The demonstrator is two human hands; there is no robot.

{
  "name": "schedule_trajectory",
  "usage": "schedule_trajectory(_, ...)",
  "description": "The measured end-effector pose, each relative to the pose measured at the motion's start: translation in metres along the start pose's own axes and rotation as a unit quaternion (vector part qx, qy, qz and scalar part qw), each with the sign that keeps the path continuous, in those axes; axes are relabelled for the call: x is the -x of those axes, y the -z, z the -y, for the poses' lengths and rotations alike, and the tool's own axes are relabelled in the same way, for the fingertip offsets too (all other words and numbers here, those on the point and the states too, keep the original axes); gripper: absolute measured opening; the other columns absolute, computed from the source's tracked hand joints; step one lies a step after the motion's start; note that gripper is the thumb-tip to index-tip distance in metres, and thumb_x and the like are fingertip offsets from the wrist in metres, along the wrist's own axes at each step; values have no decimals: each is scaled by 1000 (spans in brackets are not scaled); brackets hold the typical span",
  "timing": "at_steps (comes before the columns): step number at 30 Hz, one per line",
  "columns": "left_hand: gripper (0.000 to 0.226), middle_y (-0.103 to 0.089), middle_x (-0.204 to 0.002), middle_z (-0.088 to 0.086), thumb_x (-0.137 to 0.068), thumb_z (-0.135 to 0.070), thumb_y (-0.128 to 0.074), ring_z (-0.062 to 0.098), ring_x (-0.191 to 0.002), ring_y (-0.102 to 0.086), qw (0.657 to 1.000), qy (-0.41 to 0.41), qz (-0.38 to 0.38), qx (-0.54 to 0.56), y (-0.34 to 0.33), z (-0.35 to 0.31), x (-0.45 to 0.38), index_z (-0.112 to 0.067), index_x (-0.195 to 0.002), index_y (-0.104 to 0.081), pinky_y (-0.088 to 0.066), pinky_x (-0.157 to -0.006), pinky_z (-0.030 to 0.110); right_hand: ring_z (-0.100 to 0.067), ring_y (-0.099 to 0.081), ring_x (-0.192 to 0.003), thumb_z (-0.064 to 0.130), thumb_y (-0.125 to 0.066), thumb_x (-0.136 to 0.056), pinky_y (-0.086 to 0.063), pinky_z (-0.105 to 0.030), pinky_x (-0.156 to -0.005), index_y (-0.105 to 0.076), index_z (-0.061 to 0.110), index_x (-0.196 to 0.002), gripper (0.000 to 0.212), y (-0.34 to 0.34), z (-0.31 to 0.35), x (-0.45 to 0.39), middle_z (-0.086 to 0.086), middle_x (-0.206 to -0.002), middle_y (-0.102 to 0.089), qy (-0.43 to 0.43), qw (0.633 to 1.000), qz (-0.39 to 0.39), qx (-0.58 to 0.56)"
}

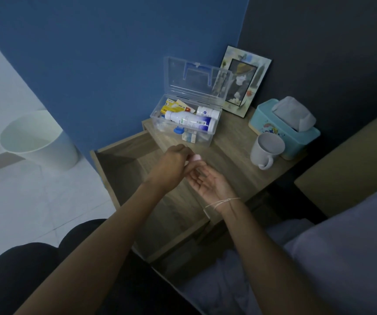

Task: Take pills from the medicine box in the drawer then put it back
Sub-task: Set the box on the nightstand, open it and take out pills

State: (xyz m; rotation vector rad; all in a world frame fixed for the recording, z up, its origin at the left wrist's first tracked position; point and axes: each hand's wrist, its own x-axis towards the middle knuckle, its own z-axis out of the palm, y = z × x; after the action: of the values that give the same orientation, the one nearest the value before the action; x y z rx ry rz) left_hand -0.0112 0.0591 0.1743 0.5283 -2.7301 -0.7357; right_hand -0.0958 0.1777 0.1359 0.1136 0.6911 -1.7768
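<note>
A clear plastic medicine box (213, 135) stands on the wooden nightstand (233, 160) with its lid up against the blue wall. Inside lie a large white bottle (188, 122), a smaller white bottle (208, 112) and several packets. Below the tabletop the drawer (124, 162) is pulled out. My left hand (171, 165) hovers over the drawer, fingers closed on a small pale pink container (197, 158), tipped above my right hand (208, 180). My right hand is palm up with fingers apart, just under the pink container. I cannot see any pills.
A grey mug (266, 150) and a teal tissue box (285, 128) sit on the nightstand's right side. A framed picture (243, 80) leans on the wall behind the box. A white bin (37, 139) stands on the floor at left. Bedding (342, 246) lies at lower right.
</note>
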Motion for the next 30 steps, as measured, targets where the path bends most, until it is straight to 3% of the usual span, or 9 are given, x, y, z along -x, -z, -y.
schedule_trajectory(3, 52, -59, -120, 3, -88, -51, -54, 12, -92, -57, 998, -10, 17, 61, 3, -2, -3, -18, -128, -53, -39, -67, 18, -21, -68, -98, 18, -64, -80, -58, -32, -77, -63, 1, -112, 37, 2, 5, 3, -15, -103, -70, 4, 1000, -9, 17)
schedule_trajectory(5, 54, -57, -128, -1, -89, -38, -60, 10, -93, -58, 994, -35, 41, 90, 5, -3, -5, -26, -139, -44, -38, -66, 10, -22, -68, -96, 20, -63, -81, -58, -32, -75, -63, 0, -111, 36, 3, 10, 4, -15, -100, -71, 0, 1000, -21, 18)
schedule_trajectory(9, 40, -62, -121, 2, -87, -10, -61, 13, -96, -59, 994, -64, 69, 51, 4, -3, -12, -20, -126, -59, -38, -73, 13, -25, -66, -101, 19, -63, -82, -59, -35, -78, -62, -2, -111, 37, 6, 13, 1, -17, -103, -69, -1, 1000, -29, 5)
schedule_trajectory(15, 37, -60, -108, 10, -91, -39, -56, 23, -98, -57, 999, -15, 37, 5, -5, -6, -16, -9, -113, -58, -46, -78, 31, -26, -67, -103, 12, -57, -84, -57, -36, -85, -74, 1, -96, 23, 14, 12, 0, -18, -104, -71, 9, 1000, 6, 14)
schedule_trajectory(17, 47, -59, -118, 10, -89, -43, -57, 23, -103, -57, 999, -19, 36, 16, -6, -8, -14, -12, -124, -53, -45, -79, 29, -25, -68, -102, 12, -59, -81, -56, -36, -87, -75, 3, -94, 22, 16, 12, 0, -16, -104, -72, 15, 1000, -2, 22)
schedule_trajectory(20, 56, -53, -133, 7, -88, -25, -61, 20, -112, -56, 992, -57, 92, 67, -3, -10, -13, -20, -140, -42, -42, -86, 25, -23, -65, -102, 15, -62, -79, -52, -37, -94, -74, 3, -93, 22, 18, 15, -2, -15, -101, -71, 16, 999, -25, 17)
schedule_trajectory(23, 42, -56, -129, 6, -88, -5, -58, 20, -113, -56, 990, -77, 112, 46, -1, -8, -17, -16, -128, -57, -44, -92, 25, -26, -64, -107, 13, -61, -81, -50, -39, -98, -67, 0, -103, 27, 19, 15, -3, -18, -105, -70, 7, 999, -31, 15)
schedule_trajectory(26, 31, -55, -121, 12, -93, -13, -53, 25, -104, -58, 991, -56, 119, 38, -2, -8, -18, -13, -124, -58, -49, -89, 36, -27, -65, -107, 14, -61, -81, -53, -39, -94, -68, 0, -103, 26, 20, 13, -1, -19, -106, -70, 8, 1000, -28, 11)
schedule_trajectory(30, 33, -52, -114, 14, -99, -28, -43, 27, -94, -60, 994, -21, 103, 2, -14, -9, -18, -10, -125, -51, -50, -81, 37, -27, -65, -108, 12, -57, -85, -55, -38, -91, -71, 3, -101, 23, 20, 14, 1, -18, -109, -69, 17, 999, -21, 22)
